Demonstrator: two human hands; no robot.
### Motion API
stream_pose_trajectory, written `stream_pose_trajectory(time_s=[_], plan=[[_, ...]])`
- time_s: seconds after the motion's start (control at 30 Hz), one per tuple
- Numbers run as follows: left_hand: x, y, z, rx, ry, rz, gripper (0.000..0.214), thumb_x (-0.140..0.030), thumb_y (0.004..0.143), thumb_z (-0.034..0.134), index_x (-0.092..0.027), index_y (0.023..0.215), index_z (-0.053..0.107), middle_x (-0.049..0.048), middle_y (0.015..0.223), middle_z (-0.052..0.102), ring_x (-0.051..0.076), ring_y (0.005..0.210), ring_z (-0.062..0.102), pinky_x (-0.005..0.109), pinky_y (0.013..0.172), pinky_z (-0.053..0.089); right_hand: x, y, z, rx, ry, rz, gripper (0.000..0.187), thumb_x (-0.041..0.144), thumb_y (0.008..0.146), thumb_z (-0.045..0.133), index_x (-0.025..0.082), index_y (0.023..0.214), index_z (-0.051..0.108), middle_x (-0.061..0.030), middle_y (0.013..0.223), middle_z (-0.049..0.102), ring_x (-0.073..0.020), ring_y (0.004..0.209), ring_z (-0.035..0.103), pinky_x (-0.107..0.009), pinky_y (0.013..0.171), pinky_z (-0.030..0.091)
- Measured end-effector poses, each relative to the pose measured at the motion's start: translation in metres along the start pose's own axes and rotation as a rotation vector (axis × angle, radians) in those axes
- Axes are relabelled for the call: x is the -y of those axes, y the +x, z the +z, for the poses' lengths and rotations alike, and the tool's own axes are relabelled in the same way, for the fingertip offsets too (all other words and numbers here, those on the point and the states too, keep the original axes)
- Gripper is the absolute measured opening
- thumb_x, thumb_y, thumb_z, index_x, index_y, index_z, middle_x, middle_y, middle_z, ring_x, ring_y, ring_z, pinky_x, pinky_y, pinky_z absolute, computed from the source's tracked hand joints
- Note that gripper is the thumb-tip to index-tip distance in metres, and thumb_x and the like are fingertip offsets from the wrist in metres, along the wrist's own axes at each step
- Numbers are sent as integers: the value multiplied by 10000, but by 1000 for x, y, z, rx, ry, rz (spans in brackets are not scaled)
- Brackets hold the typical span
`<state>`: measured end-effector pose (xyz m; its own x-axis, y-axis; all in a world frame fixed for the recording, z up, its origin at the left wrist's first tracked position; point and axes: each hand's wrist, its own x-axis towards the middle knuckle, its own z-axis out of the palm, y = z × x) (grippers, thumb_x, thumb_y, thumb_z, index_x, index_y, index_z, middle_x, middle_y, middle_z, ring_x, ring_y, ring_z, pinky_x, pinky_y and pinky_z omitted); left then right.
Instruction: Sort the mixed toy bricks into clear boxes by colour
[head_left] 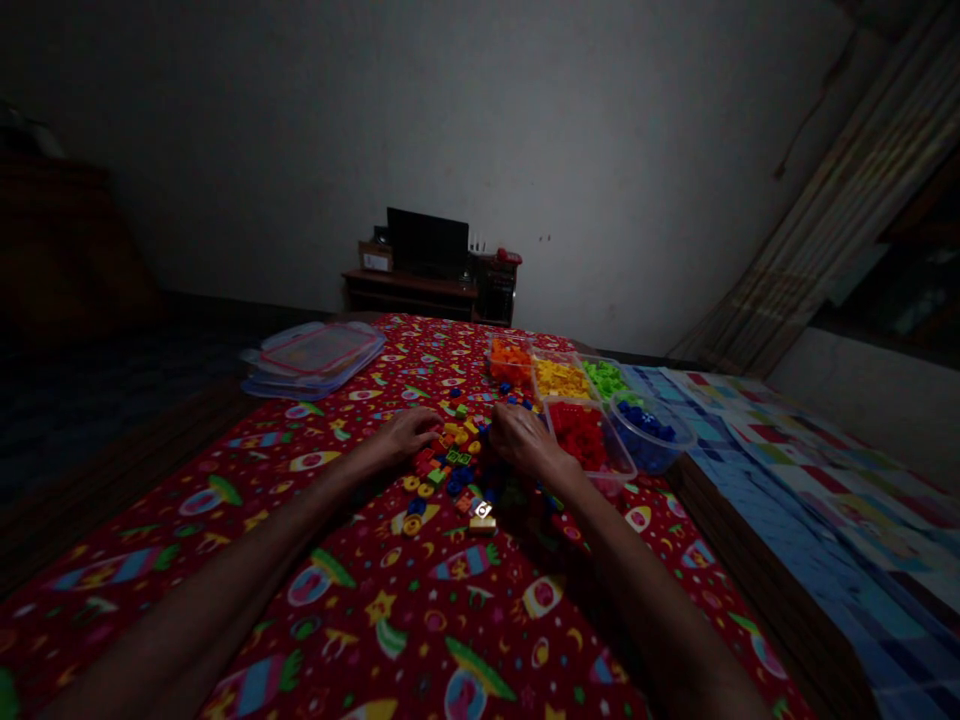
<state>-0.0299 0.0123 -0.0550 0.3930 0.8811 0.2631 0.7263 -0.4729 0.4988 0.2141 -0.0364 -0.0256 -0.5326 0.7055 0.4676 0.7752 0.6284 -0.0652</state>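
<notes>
A pile of small mixed-colour building bricks (448,470) lies on a red patterned cloth (420,620). My left hand (405,434) rests at the pile's left edge, fingers curled onto the bricks. My right hand (523,437) rests at the pile's right edge, fingers bent down among the bricks. What either hand grips is hidden in the dim light. Clear tubs stand just right of my right hand: red bricks (581,436), blue bricks (646,424), yellow bricks (561,379), orange bricks (510,362) and green bricks (606,378).
A stack of clear tub lids (315,357) lies at the far left of the cloth. A blue checked cloth (810,500) covers the surface to the right. A low shelf with a dark screen (427,245) stands against the far wall. The room is dim.
</notes>
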Motion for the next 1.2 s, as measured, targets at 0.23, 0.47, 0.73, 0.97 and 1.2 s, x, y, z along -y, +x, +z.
stream_pose_trajectory(time_s=[0.23, 0.47, 0.73, 0.97, 1.2], plan=[[-27, -10, -15, -25, -562, -303, 461, -569, 759, 538, -152, 931, 636, -12, 619, 560, 125, 551, 514, 230, 521, 417, 9, 4, -13, 7, 101, 22, 224, 147, 830, 479, 126, 1049, 525, -57, 802, 588, -155, 708, 502, -254, 660, 354], [-55, -8, -2, 109, -953, -237, 655, -543, 638, 719, -195, 1169, 557, 43, 859, 653, 144, 715, 597, 224, 590, 452, 25, 9, -10, -31, 304, -152, 232, 181, 914, 422, 145, 1125, 511, -102, 953, 626, -170, 841, 555, -253, 713, 383], [-50, -4, -4, 67, -632, -182, 582, -688, 711, 527, -147, 867, 674, 50, 753, 662, 140, 587, 538, 221, 492, 403, 1, 7, -48, 89, 74, 110, 134, 211, 908, 463, 146, 896, 579, -43, 738, 591, -121, 622, 468, -238, 596, 315], [-37, -7, -42, 131, -118, -85, 579, -646, 720, 473, -159, 958, 679, 73, 957, 696, 233, 862, 620, 288, 749, 479, -41, -17, -109, 296, -230, 527, 210, 205, 843, 496, 155, 970, 656, -101, 961, 647, -166, 843, 568, -241, 685, 374], [-30, -16, -34, 343, 181, -37, 491, -521, 731, 548, -191, 1082, 643, 105, 1091, 665, 252, 983, 613, 291, 825, 469, -27, -6, -87, 192, -205, 381, 223, 218, 889, 455, 153, 991, 643, -121, 937, 645, -191, 827, 567, -278, 695, 378]])
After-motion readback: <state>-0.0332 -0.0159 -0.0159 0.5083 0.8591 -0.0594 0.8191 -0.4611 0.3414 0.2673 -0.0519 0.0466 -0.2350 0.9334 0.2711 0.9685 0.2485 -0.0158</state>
